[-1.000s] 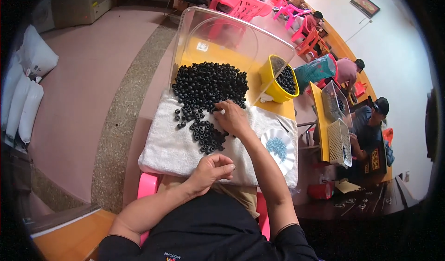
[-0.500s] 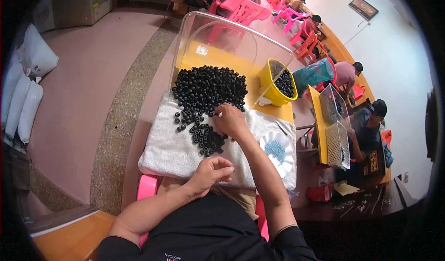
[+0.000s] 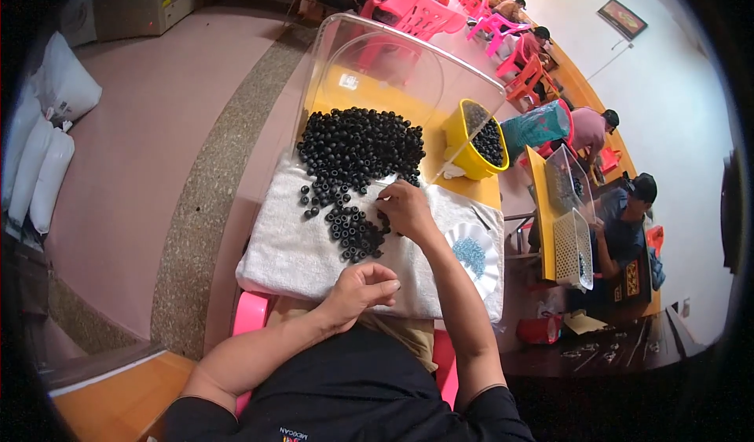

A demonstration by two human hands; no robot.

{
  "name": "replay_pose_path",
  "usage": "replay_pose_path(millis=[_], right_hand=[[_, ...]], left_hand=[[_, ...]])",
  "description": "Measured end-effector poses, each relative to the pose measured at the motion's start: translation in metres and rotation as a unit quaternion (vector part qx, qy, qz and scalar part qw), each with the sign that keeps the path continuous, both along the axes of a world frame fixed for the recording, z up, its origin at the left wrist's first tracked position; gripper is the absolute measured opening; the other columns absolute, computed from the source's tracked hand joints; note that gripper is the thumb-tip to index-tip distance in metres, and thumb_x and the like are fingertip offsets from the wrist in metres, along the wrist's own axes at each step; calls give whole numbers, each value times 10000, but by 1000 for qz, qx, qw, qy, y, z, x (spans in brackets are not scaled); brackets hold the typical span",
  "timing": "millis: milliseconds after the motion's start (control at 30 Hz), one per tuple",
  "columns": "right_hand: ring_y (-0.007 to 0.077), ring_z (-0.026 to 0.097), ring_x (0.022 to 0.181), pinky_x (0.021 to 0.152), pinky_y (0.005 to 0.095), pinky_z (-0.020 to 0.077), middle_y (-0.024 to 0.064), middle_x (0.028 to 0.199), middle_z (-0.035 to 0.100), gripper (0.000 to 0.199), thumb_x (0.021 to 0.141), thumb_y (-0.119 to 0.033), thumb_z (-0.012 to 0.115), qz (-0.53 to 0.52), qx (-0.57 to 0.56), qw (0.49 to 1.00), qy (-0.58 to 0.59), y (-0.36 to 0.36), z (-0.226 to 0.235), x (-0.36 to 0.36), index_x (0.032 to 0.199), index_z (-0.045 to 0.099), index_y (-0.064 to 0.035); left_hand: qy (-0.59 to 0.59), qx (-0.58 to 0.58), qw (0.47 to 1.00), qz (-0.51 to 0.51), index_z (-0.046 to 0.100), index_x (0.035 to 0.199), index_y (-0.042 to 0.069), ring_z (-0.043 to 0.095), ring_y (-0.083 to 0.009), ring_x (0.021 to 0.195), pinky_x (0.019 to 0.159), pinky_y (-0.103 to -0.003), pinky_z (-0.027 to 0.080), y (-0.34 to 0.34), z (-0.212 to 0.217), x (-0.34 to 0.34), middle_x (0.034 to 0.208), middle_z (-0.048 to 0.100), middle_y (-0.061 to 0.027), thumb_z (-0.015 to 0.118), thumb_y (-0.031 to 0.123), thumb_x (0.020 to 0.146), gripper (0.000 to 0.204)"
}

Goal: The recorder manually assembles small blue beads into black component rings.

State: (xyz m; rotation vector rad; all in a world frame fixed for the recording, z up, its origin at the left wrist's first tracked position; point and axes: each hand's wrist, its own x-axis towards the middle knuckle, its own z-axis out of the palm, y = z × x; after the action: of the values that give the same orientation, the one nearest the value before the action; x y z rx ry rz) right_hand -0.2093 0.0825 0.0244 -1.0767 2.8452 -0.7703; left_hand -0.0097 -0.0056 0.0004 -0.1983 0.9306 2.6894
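A pile of black round beads [image 3: 357, 144] with holes lies at the mouth of a clear plastic bin, spilling onto a white towel [image 3: 275, 246]. A smaller cluster of beads [image 3: 357, 234] lies nearer to me on the towel. My right hand [image 3: 407, 209] is at the right edge of that cluster, its fingertips pinched together; what they hold, if anything, is hidden. Closer to my body, my left hand [image 3: 363, 293] hovers over the towel's near edge with thumb and fingers curled together. I cannot make out anything between them.
The clear bin [image 3: 463, 73] stands on a yellow table. Right of it is a yellow tub [image 3: 475, 163] of black beads. A white fluted dish [image 3: 488, 273] with small pale-blue pieces sits by my right forearm, near a thin dark tool [image 3: 477, 216]. Another person [image 3: 624, 222] works at the right.
My right hand has shifted slightly right along the beads, and the whitish bit seen at its fingertips no longer shows. My left hand stays nearly where it was.
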Motion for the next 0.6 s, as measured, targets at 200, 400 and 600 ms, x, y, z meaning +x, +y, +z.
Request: replay_pose_path(millis=[200,400,600], right_hand=[[280,650,810,712,349,517,132,853,641,165,726,2,711,33,-112,991,-68,21,-3,2,890,709,-18],[264,664,808,736,336,522,130,859,661,161,737,3,699,21,-120,989,-87,30,2,11,898,709,-5],[269,667,825,752,334,521,154,894,683,199,742,-5,699,11,-135,986,-93,43,-6,11,940,698,7]], left_hand=[[4,1,1000,1,613,1002,27,642,-132,770,733,-274,564,2,0,0,899,635,-36,686,78,888,145],[-1,-2,1000,3,611,1002,26,644,-136,769,736,-275,567,2,2,0,902,635,-44,683,70,888,142],[5,-5,1000,5,611,1001,23,644,-137,773,728,-273,570,2,0,1,905,636,-50,681,61,886,140]])
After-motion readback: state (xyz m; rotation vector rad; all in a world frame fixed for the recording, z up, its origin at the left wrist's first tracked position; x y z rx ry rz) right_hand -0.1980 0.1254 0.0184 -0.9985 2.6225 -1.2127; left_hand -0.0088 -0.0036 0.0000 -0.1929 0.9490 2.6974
